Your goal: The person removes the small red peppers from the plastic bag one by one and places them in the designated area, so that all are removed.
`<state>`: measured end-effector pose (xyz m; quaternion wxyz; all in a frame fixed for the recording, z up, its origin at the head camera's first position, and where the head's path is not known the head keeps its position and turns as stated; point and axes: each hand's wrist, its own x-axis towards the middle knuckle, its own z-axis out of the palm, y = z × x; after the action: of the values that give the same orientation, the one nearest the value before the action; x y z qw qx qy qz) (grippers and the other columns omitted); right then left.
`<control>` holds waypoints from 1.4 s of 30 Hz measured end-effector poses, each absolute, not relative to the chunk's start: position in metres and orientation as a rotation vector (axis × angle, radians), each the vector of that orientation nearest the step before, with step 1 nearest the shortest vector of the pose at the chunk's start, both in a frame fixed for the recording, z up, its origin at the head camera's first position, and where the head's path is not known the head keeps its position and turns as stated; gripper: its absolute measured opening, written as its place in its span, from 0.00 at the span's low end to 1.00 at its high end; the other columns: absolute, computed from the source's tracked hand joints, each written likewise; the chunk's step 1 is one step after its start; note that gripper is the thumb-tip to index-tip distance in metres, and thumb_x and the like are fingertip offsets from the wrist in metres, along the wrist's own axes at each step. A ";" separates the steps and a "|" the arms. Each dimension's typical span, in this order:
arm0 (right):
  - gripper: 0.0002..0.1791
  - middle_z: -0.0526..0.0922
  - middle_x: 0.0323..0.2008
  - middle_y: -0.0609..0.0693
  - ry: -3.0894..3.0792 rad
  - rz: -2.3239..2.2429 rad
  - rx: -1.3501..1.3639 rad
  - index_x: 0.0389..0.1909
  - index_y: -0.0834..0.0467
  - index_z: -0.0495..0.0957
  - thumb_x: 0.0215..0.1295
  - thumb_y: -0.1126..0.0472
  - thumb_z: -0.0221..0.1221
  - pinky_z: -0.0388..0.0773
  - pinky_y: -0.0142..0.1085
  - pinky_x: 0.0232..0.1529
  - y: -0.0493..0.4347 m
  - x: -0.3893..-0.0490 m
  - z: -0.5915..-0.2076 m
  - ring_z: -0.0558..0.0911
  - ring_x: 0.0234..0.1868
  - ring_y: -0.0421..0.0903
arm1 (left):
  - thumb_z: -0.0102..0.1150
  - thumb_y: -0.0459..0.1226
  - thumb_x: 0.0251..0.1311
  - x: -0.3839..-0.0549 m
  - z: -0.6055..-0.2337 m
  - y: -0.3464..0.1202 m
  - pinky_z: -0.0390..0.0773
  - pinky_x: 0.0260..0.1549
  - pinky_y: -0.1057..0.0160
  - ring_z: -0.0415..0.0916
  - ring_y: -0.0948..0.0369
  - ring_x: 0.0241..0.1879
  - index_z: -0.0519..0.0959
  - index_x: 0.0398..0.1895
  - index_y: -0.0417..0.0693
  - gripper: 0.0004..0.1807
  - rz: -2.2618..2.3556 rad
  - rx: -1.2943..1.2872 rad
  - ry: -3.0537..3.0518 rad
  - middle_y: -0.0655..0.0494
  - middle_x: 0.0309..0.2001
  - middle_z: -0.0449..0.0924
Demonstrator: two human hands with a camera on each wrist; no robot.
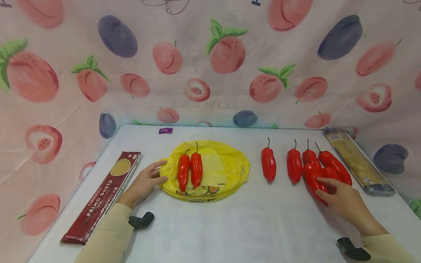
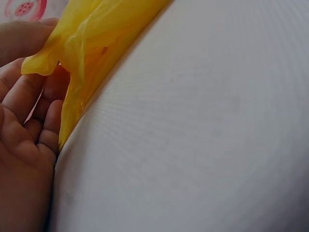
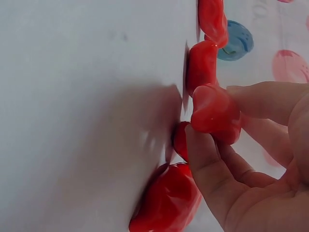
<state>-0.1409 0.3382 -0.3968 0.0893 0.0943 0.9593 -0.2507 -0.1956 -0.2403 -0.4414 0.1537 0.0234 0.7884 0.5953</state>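
Observation:
My left hand pinches the left edge of a yellow plastic bag that lies spread on the table; in the left wrist view the thumb and fingers hold a fold of the bag. Two red peppers with thin stems lie side by side on the bag. At the right, my right hand grips a red pepper between thumb and fingers. The right wrist view shows this pepper raised off the table, its tip toward the camera. Several other red peppers lie behind and beside it.
A dark red spaghetti packet lies slanted at the left. A clear pack of pasta lies along the right edge. A small purple wrapper sits at the back. A separate red pepper lies between the bag and the other peppers.

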 end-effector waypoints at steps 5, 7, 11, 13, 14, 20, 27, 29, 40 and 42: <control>0.39 0.73 0.53 0.77 2.841 -0.748 0.265 0.68 0.72 0.63 0.65 0.54 0.66 0.85 0.52 0.37 0.337 -0.141 -0.399 0.70 0.52 0.74 | 0.63 0.39 0.66 -0.195 -0.441 -0.240 0.62 0.68 0.47 0.64 0.49 0.69 0.60 0.76 0.54 0.37 1.699 0.071 2.270 0.47 0.71 0.66; 0.39 0.74 0.52 0.76 2.839 -0.746 0.261 0.68 0.72 0.64 0.65 0.54 0.67 0.85 0.51 0.37 0.337 -0.142 -0.399 0.71 0.51 0.73 | 0.63 0.39 0.66 -0.195 -0.441 -0.240 0.63 0.67 0.47 0.64 0.49 0.69 0.60 0.76 0.54 0.37 1.696 0.076 2.273 0.47 0.71 0.66; 0.38 0.74 0.52 0.76 2.839 -0.741 0.249 0.68 0.72 0.64 0.64 0.55 0.67 0.85 0.51 0.37 0.335 -0.142 -0.400 0.72 0.51 0.72 | 0.63 0.39 0.66 -0.195 -0.441 -0.240 0.64 0.67 0.48 0.64 0.49 0.69 0.60 0.76 0.53 0.37 1.699 0.084 2.271 0.46 0.71 0.67; 0.38 0.74 0.52 0.76 2.843 -0.735 0.240 0.67 0.72 0.64 0.64 0.56 0.67 0.85 0.51 0.38 0.334 -0.142 -0.402 0.72 0.51 0.72 | 0.63 0.39 0.66 -0.195 -0.441 -0.240 0.64 0.67 0.48 0.64 0.49 0.69 0.60 0.76 0.53 0.37 1.699 0.083 2.270 0.46 0.71 0.66; 0.38 0.74 0.52 0.76 2.844 -0.732 0.239 0.67 0.72 0.65 0.64 0.56 0.67 0.85 0.51 0.38 0.334 -0.143 -0.402 0.72 0.51 0.72 | 0.63 0.39 0.66 -0.195 -0.441 -0.240 0.64 0.67 0.48 0.64 0.49 0.69 0.60 0.76 0.53 0.37 1.699 0.082 2.269 0.46 0.71 0.66; 0.38 0.73 0.52 0.76 2.841 -0.738 0.237 0.67 0.72 0.65 0.64 0.55 0.67 0.85 0.52 0.39 0.333 -0.143 -0.405 0.72 0.52 0.73 | 0.64 0.40 0.66 -0.195 -0.440 -0.240 0.61 0.68 0.45 0.63 0.48 0.70 0.60 0.77 0.54 0.38 1.702 0.078 2.258 0.46 0.72 0.66; 0.39 0.73 0.54 0.76 2.826 -0.759 0.217 0.67 0.72 0.64 0.63 0.55 0.68 0.85 0.51 0.38 0.333 -0.143 -0.405 0.73 0.52 0.73 | 0.63 0.40 0.66 -0.194 -0.440 -0.240 0.59 0.69 0.45 0.63 0.48 0.70 0.59 0.77 0.54 0.38 1.696 0.066 2.259 0.46 0.72 0.66; 0.39 0.72 0.54 0.76 2.818 -0.761 0.221 0.68 0.71 0.64 0.63 0.55 0.68 0.85 0.51 0.38 0.333 -0.144 -0.405 0.73 0.52 0.73 | 0.63 0.40 0.66 -0.194 -0.439 -0.240 0.60 0.69 0.45 0.63 0.48 0.70 0.59 0.77 0.53 0.37 1.699 0.067 2.258 0.46 0.72 0.66; 0.40 0.72 0.54 0.77 2.820 -0.740 0.204 0.68 0.71 0.63 0.63 0.54 0.68 0.85 0.51 0.37 0.333 -0.142 -0.404 0.73 0.51 0.72 | 0.62 0.39 0.67 -0.194 -0.439 -0.239 0.61 0.68 0.47 0.64 0.48 0.70 0.58 0.77 0.51 0.37 1.679 0.087 2.276 0.45 0.72 0.66; 0.41 0.72 0.54 0.77 2.812 -0.728 0.210 0.69 0.71 0.63 0.63 0.52 0.68 0.85 0.51 0.37 0.334 -0.141 -0.403 0.72 0.52 0.73 | 0.62 0.39 0.67 -0.194 -0.439 -0.239 0.61 0.68 0.47 0.64 0.48 0.70 0.59 0.77 0.52 0.37 1.685 0.072 2.270 0.45 0.72 0.66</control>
<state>-0.1414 0.3340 -0.4029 0.1144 0.0718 0.9592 -0.2484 -0.1943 -0.2394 -0.4385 0.1564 0.0251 0.7928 0.5885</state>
